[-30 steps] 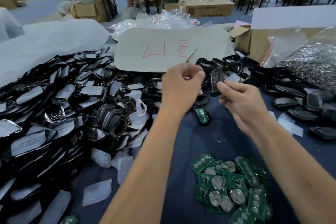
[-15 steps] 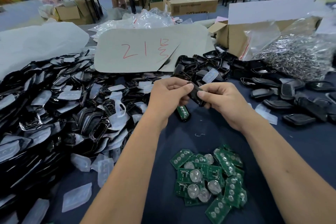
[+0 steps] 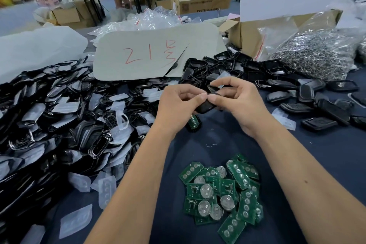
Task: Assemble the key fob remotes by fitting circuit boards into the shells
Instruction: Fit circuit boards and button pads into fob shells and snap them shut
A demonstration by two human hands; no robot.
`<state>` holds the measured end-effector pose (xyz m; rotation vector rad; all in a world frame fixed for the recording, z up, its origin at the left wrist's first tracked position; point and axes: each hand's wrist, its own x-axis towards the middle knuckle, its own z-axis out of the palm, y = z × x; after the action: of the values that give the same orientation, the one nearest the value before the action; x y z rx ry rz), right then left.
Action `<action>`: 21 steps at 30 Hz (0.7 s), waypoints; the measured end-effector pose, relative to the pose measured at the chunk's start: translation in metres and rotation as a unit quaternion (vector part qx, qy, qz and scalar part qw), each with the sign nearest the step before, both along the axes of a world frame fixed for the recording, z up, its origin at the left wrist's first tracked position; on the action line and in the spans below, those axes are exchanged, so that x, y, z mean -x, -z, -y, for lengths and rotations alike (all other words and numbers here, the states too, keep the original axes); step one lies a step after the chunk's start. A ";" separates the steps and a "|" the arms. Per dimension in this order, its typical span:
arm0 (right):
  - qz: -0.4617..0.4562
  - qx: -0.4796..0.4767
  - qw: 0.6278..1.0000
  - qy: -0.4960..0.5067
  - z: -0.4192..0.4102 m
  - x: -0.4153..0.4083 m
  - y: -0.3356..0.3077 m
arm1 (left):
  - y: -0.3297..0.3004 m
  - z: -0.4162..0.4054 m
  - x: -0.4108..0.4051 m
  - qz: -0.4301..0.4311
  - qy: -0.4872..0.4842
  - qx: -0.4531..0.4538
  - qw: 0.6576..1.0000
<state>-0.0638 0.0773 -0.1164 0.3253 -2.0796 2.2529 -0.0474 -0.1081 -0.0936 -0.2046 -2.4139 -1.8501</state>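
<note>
My left hand (image 3: 179,103) and my right hand (image 3: 240,101) meet above the dark blue table and together grip one black key fob shell (image 3: 206,106), thumbs pressed on its upper face. Just below my left hand lies another black shell with a green circuit board (image 3: 193,122) seated in it. A loose heap of green circuit boards (image 3: 223,194) with round coin cells sits near the front, between my forearms. What lies inside the held shell is hidden by my fingers.
A big pile of black shells and clear button pads (image 3: 59,121) fills the left. More black shell halves (image 3: 309,99) spread at right. A cardboard sheet with red writing (image 3: 154,55), an open box (image 3: 255,31) and a bag of metal rings (image 3: 320,49) stand behind.
My hands have come together and lowered toward the table, both now gripping the black shell that my right hand held alone a second ago.
</note>
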 end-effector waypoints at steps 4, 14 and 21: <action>0.024 0.069 0.996 0.052 0.001 0.002 0.000 | 0.004 -0.003 0.001 0.003 0.018 -0.005 1.000; -0.128 -0.058 0.984 0.114 0.007 -0.005 -0.010 | 0.002 -0.008 0.005 0.058 -0.121 -0.075 0.988; -0.190 -0.109 0.974 0.049 0.020 -0.015 -0.008 | -0.008 -0.008 -0.002 0.177 -0.068 -0.301 0.934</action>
<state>-0.0489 0.0568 -0.1083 0.5988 -2.0795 1.7414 -0.0456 -0.1004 -0.0856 0.3630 -1.8302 -2.6145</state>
